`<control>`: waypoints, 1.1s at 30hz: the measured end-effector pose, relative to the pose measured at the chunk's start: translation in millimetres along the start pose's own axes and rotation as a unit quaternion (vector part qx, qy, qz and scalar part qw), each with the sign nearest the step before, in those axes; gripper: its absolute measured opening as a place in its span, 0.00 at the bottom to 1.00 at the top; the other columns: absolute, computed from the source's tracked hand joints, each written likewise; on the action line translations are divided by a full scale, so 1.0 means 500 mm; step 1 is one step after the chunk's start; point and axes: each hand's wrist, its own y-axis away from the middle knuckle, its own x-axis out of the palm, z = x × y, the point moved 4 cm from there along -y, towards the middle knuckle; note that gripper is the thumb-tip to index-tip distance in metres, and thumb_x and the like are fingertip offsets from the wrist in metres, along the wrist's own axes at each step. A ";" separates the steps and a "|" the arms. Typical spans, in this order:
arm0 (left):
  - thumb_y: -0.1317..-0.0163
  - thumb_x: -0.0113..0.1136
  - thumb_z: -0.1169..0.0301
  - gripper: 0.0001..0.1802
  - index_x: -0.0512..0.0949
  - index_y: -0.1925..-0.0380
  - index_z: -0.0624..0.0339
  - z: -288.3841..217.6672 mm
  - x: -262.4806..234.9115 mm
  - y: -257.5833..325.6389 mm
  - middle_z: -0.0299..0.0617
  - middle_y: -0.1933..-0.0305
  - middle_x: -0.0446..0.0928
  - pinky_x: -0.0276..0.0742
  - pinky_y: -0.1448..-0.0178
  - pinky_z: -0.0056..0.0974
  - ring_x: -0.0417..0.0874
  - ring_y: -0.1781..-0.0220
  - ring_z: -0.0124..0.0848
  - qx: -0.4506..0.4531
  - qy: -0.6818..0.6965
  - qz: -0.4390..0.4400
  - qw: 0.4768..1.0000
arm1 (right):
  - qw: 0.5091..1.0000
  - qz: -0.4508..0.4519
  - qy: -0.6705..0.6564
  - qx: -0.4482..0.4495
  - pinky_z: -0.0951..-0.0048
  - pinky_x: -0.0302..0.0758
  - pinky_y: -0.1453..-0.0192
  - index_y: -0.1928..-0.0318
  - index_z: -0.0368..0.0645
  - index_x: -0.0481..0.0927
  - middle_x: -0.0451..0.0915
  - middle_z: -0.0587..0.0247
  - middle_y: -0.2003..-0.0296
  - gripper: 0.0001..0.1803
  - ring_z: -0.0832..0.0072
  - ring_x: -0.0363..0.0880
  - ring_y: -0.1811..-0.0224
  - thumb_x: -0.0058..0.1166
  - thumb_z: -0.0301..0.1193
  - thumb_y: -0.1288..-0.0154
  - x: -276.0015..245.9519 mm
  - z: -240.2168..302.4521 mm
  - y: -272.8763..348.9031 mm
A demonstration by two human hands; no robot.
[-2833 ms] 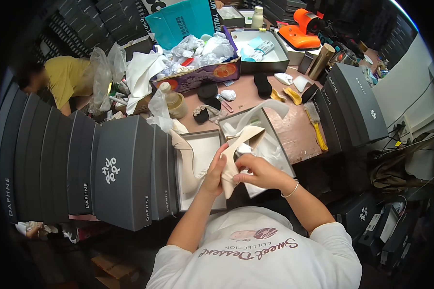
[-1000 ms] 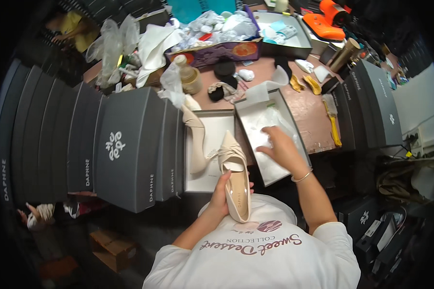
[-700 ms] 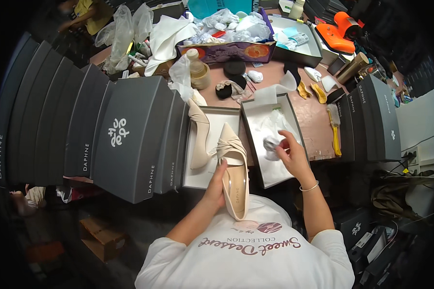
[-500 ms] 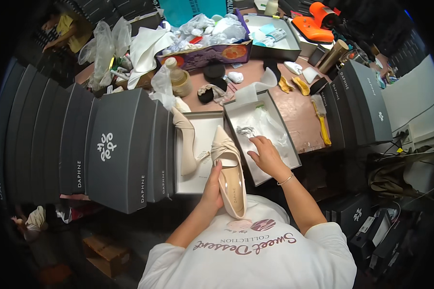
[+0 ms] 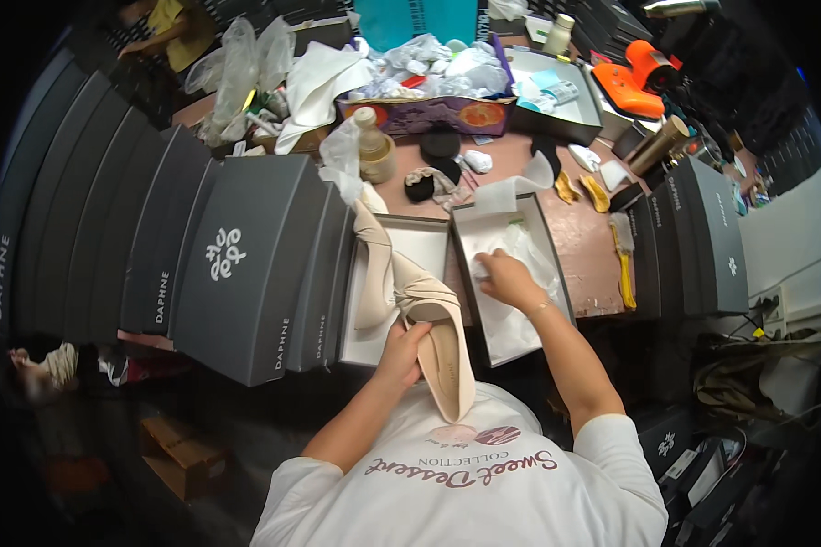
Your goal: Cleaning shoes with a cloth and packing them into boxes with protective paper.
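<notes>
My left hand [image 5: 401, 354] is closed around the side of a beige pointed flat shoe [image 5: 463, 366], toe away from me and opening facing up. Its matching shoe [image 5: 374, 284] lies on its side in the open box at left [image 5: 436, 235], partly behind the toe of the held one. Over the open box at right [image 5: 564, 305], my right hand [image 5: 513, 281] has its fingers curled down onto a small crumpled paper wad [image 5: 478, 267], mostly hidden under the fingertips. Thin white tissue paper [image 5: 531, 260] lies in that box, and a white foam sheet [image 5: 513, 194] hangs over its far end.
Dark grey shoeboxes stand in a row at left [image 5: 237, 264] and at right [image 5: 702, 237]. Farther back are a carton of crumpled paper [image 5: 429, 114], a bottle [image 5: 369, 137] and an orange tool [image 5: 634, 87]. A yellow-handled brush [image 5: 626, 273] lies near the right boxes.
My right hand's fingers have closed down over the paper wad in the right box. The held shoe's toe has swung left toward the other shoe. The whole view has shifted.
</notes>
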 end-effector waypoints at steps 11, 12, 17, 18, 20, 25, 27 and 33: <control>0.27 0.41 0.55 0.23 0.59 0.39 0.54 0.042 0.056 0.024 0.43 0.42 0.69 0.69 0.36 0.41 0.72 0.41 0.34 -0.010 0.097 0.112 0.989 | 0.983 -0.137 -0.073 -0.102 0.65 0.68 0.48 0.56 0.44 0.76 0.77 0.59 0.58 0.20 0.62 0.73 0.53 0.64 0.25 0.53 -0.115 0.272 0.195; 0.26 0.41 0.55 0.22 0.60 0.40 0.54 0.058 0.050 0.020 0.43 0.43 0.69 0.70 0.36 0.41 0.72 0.41 0.34 0.006 0.057 0.069 0.996 | 0.984 -0.146 -0.045 -0.087 0.63 0.67 0.48 0.57 0.44 0.77 0.77 0.58 0.59 0.20 0.59 0.72 0.53 0.65 0.26 0.53 -0.117 0.277 0.196; 0.26 0.44 0.54 0.24 0.55 0.38 0.52 0.076 0.041 0.026 0.42 0.44 0.67 0.71 0.38 0.40 0.71 0.41 0.33 0.107 -0.067 0.055 0.990 | 0.980 -0.120 -0.158 -0.015 0.63 0.73 0.58 0.56 0.40 0.76 0.78 0.54 0.64 0.17 0.57 0.76 0.62 0.63 0.26 0.48 -0.101 0.232 0.194; 0.26 0.44 0.54 0.24 0.54 0.38 0.53 0.078 0.041 0.028 0.42 0.43 0.66 0.70 0.38 0.39 0.70 0.41 0.32 0.116 -0.083 0.059 0.988 | 0.965 -0.130 -0.226 -0.007 0.63 0.74 0.59 0.56 0.39 0.76 0.78 0.53 0.63 0.16 0.56 0.77 0.64 0.63 0.25 0.47 -0.101 0.229 0.193; 0.26 0.43 0.55 0.24 0.54 0.37 0.53 0.082 0.041 0.030 0.42 0.42 0.66 0.69 0.37 0.39 0.70 0.41 0.31 0.079 -0.050 0.059 0.994 | 0.947 -0.145 -0.286 -0.011 0.63 0.77 0.63 0.56 0.36 0.76 0.78 0.49 0.62 0.14 0.54 0.78 0.69 0.61 0.26 0.43 -0.094 0.236 0.189; 0.26 0.46 0.59 0.25 0.54 0.36 0.54 0.097 0.036 0.035 0.42 0.41 0.66 0.68 0.36 0.38 0.70 0.41 0.30 0.066 -0.047 0.078 0.994 | 0.981 -0.088 0.116 -0.129 0.61 0.70 0.57 0.63 0.38 0.77 0.76 0.59 0.64 0.13 0.59 0.74 0.57 0.62 0.25 0.52 -0.115 0.275 0.212; 0.27 0.47 0.59 0.25 0.54 0.38 0.58 0.089 0.037 0.036 0.42 0.42 0.65 0.67 0.37 0.36 0.68 0.42 0.29 0.087 -0.069 0.074 0.991 | 0.978 -0.116 0.081 -0.154 0.63 0.69 0.65 0.64 0.41 0.77 0.74 0.60 0.67 0.14 0.62 0.73 0.65 0.62 0.25 0.54 -0.102 0.251 0.196; 0.26 0.43 0.61 0.26 0.51 0.33 0.53 0.066 0.033 0.004 0.43 0.40 0.65 0.72 0.38 0.40 0.71 0.39 0.33 0.055 -0.065 0.095 0.992 | 0.980 -0.183 -0.045 -0.057 0.62 0.75 0.66 0.54 0.43 0.73 0.72 0.57 0.68 0.21 0.59 0.76 0.68 0.62 0.26 0.51 -0.064 0.223 0.143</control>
